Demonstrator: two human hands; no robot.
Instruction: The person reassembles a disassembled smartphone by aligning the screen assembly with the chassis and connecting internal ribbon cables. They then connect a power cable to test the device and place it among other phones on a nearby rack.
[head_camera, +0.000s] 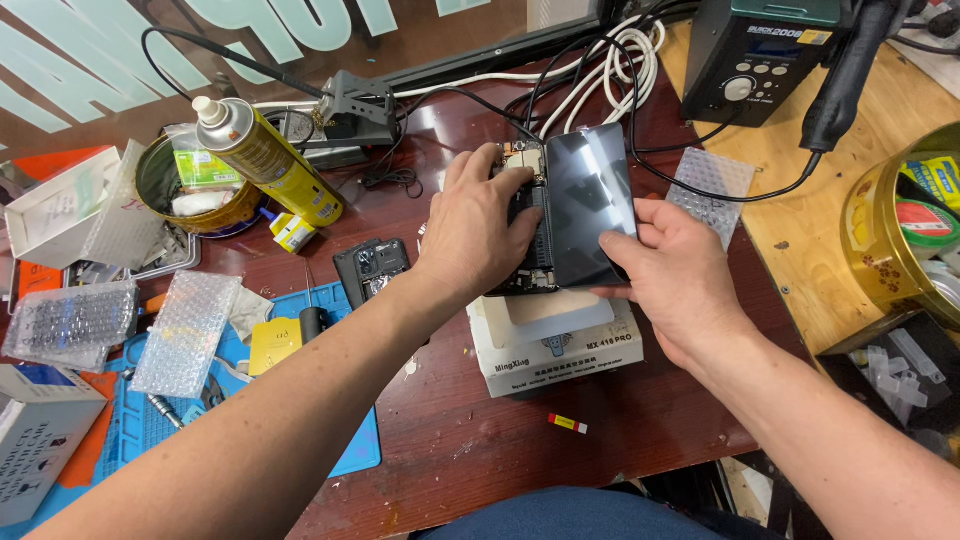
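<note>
An opened smartphone lies on a white box (560, 355) at the middle of the dark red table. My left hand (480, 225) presses down on the phone's exposed body (530, 200), covering most of its inner parts. My right hand (670, 275) grips the lower right edge of the black glass screen panel (590, 205), which lies tilted beside the body. A second, small black phone part (372, 268) rests to the left of the box.
A yellow spray can (265, 160) and a round tin (190, 185) stand at the back left. Bubble wrap pieces (185, 330) and a blue work mat (160, 420) lie left. A soldering station (755, 55), white cables (625, 60) and a gold tin (895, 235) sit right.
</note>
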